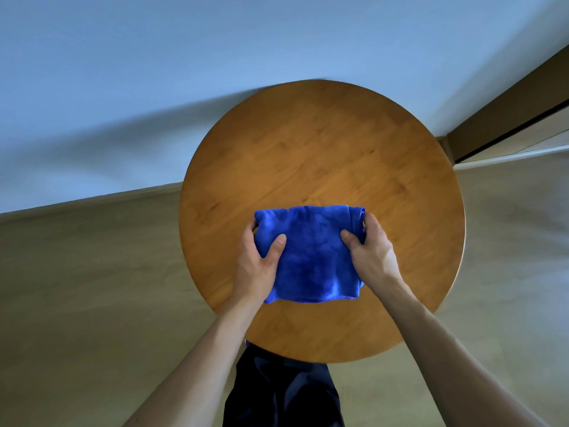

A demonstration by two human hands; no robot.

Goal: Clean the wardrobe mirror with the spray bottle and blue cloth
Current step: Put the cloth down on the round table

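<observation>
Cloth (311, 260), one, blue, in tight grip of left hand (260, 266) and right hand (371, 252).

One cloth (314, 260), one table (323, 149), two hands (258, 263) (369, 251)

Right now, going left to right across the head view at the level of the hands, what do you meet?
Floor → near-left rim of the round wooden table → left hand → blue cloth → right hand → bare tabletop → floor again.
</observation>
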